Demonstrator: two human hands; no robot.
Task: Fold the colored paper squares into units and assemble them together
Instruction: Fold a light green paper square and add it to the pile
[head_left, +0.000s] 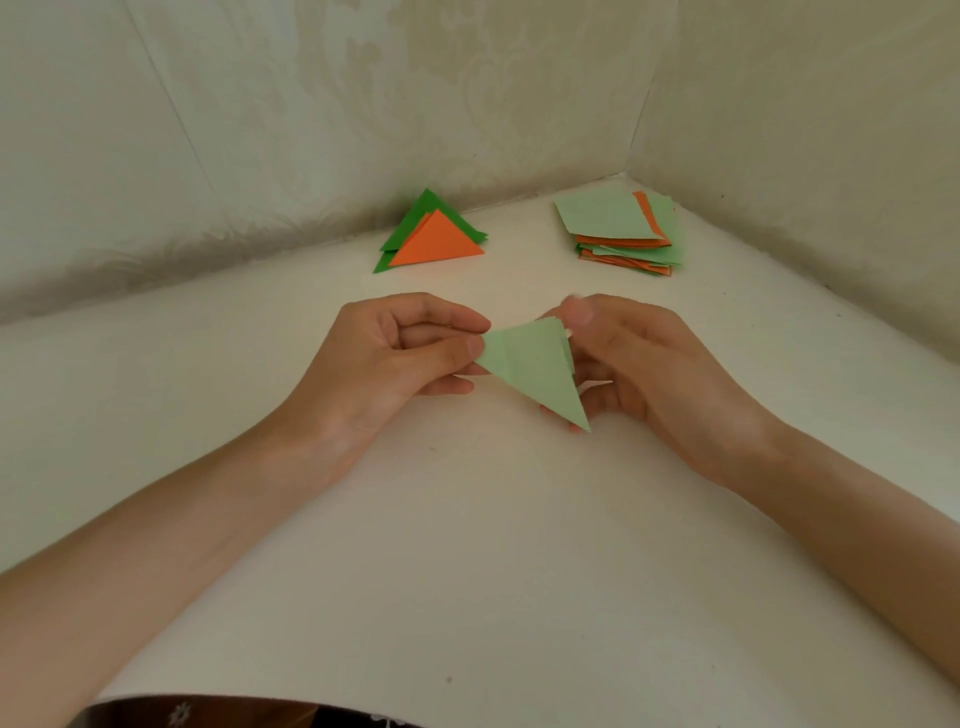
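Observation:
A light green paper folded into a triangle (535, 371) is held just above the white table between both hands. My left hand (395, 358) pinches its left corner with thumb and forefinger. My right hand (628, 358) cups its right edge from behind, thumb near the top corner; the fingers lie partly hidden behind the paper. Further back, a pile of folded triangles (431, 236) lies with an orange one on top of dark green ones. A stack of unfolded light green and orange squares (623, 231) sits at the back right.
The white table (467, 545) fits into a corner, with patterned walls (311, 130) close behind and to the right. Its near edge runs along the bottom, where dark patterned clothing (208, 714) shows.

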